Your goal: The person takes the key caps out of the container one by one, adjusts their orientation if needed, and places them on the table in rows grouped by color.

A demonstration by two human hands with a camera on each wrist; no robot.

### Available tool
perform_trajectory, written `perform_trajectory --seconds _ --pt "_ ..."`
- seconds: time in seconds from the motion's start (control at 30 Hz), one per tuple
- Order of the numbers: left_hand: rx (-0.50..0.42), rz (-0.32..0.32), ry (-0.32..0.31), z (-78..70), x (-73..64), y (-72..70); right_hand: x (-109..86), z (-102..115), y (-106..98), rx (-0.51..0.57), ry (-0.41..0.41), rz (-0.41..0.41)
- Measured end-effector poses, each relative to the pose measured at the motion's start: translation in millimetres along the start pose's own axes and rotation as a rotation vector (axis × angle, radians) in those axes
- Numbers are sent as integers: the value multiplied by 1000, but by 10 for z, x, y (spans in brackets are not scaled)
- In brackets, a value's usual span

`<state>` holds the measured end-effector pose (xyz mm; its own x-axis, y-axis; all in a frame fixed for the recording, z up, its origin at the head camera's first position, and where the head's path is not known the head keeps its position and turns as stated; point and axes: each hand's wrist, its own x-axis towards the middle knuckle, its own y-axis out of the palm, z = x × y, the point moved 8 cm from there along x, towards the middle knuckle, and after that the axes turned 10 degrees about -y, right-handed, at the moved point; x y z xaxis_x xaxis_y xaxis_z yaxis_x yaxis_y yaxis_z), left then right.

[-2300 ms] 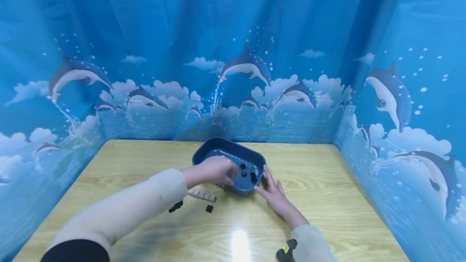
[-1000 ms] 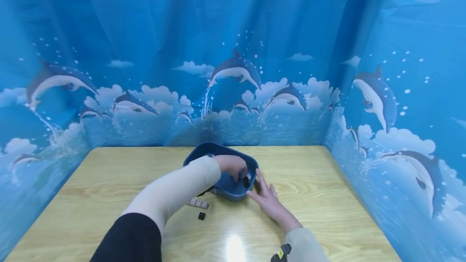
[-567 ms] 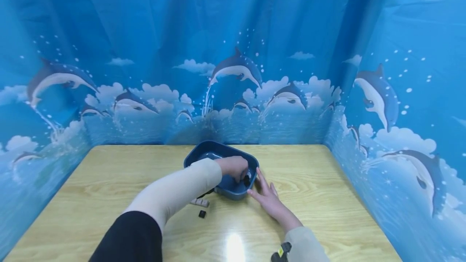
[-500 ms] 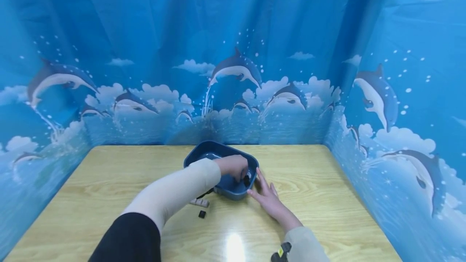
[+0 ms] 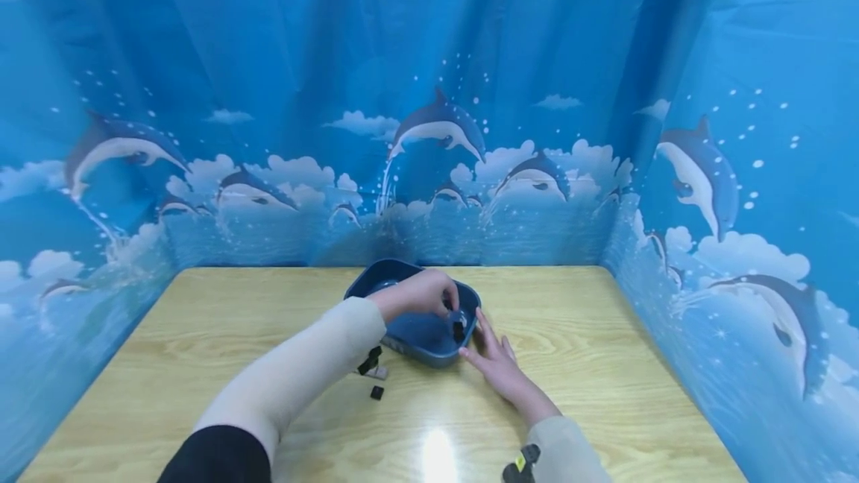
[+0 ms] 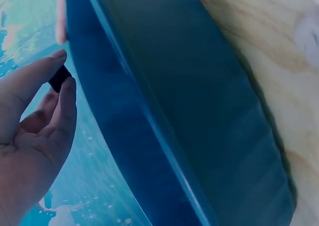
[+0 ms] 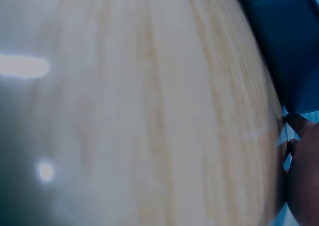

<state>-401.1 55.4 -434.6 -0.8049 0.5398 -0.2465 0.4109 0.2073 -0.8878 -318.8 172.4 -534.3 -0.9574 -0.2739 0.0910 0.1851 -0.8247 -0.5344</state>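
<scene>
My left hand (image 5: pixel 429 291) is over the dark blue plastic basin (image 5: pixel 419 351), reaching in from the left. Between thumb and fingertips it pinches a small black block (image 6: pixel 60 79), seen in the left wrist view just above the basin rim. Inside the basin, near its right end, lie black pieces (image 5: pixel 458 331), partly hidden. With spread, fairly straight fingers, my right hand (image 5: pixel 502 371) touches the basin's right outer corner. Another small black block (image 5: pixel 377 392) lies on the table in front. Beside it, a row of pale blocks (image 5: pixel 379 373) is mostly covered by my left arm.
The wood-grain table (image 5: pixel 590 364) carries the basin near its back edge. A blue curtain printed with dolphins (image 5: pixel 439 125) hangs behind and along both sides. Black devices are strapped at both wrists, the right wrist device (image 5: pixel 520 466) near the front edge.
My left hand has risen from the basin floor and drawn slightly back, now pinching a black block. The right hand stays on the basin's corner. Fewer black pieces show in the basin than earlier.
</scene>
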Motion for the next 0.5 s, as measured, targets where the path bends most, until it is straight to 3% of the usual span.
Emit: perform_trajectory --seconds 0.17,0.33,0.5 --pt "-125 -76 -1 -7 -175 -44 -8 -9 21 -1 22 11" --pt "-271 -172 -35 11 -338 -71 1 -13 18 -11 33 16" --pt "-414 -229 -81 34 -496 -92 9 12 17 -10 19 22"
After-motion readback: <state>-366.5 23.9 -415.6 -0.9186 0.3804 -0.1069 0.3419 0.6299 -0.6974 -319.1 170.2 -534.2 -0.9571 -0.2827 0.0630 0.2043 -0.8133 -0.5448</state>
